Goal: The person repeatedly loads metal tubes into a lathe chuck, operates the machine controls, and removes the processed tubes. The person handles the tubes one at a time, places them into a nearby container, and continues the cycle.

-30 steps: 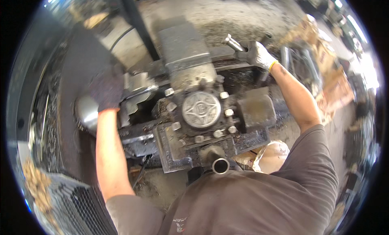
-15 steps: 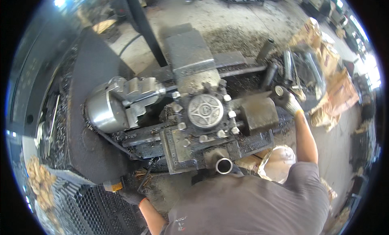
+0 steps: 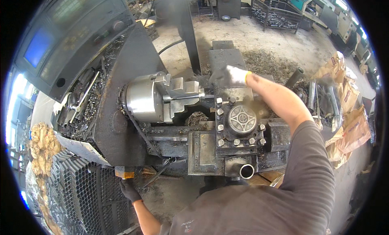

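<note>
My right hand (image 3: 231, 76), in a glove with a white back and dark fingers, reaches over the grey slide block (image 3: 227, 60) behind the tool post. Its fingers blur into the dark metal, so I cannot tell what they hold. Just in front is the lathe's square tool post (image 3: 242, 119), with a round star-patterned cap and several bolts. To its left sits the shiny three-jaw chuck (image 3: 142, 99), with a narrow bar (image 3: 208, 96) near its jaws. Low on the left, my dark-gloved left hand (image 3: 130, 191) is just under a yellow-orange block (image 3: 124, 172), its fingers partly hidden.
Stacked steel tubes (image 3: 87, 186) stand at lower left beside tan gloves (image 3: 41, 144). Metal chips and a T-handled tool (image 3: 83, 98) lie in the left tray. Brown paper sacks (image 3: 351, 129) are at right. An upright post (image 3: 189, 40) rises behind the lathe.
My right hand has swung from the lathe's right side, where it held a short round tube piece, to behind the tool post. My left hand stays near the yellow-orange block. The view has shifted.
</note>
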`<action>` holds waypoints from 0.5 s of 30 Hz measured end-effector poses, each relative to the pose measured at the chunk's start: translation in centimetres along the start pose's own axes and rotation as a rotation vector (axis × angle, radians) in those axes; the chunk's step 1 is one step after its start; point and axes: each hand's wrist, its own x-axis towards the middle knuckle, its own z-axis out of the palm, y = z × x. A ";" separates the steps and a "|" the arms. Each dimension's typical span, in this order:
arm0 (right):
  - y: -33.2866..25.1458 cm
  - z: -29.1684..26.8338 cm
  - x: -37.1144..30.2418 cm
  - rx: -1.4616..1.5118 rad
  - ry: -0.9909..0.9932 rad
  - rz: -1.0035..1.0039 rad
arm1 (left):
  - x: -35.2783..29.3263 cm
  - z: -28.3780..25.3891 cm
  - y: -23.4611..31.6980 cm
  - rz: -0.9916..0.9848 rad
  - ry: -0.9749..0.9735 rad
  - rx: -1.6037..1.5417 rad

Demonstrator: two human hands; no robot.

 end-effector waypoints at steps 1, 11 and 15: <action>-1.1 -1.5 0.7 0.247 0.206 -0.168 | -0.2 0.1 0.3 0.037 -0.102 0.120; -16.6 -5.3 3.5 0.096 -0.355 0.170 | -6.5 7.8 33.1 0.821 -0.366 -0.018; -15.2 -3.9 3.1 0.313 -0.105 -0.133 | -3.9 11.6 45.0 1.415 -0.082 -0.077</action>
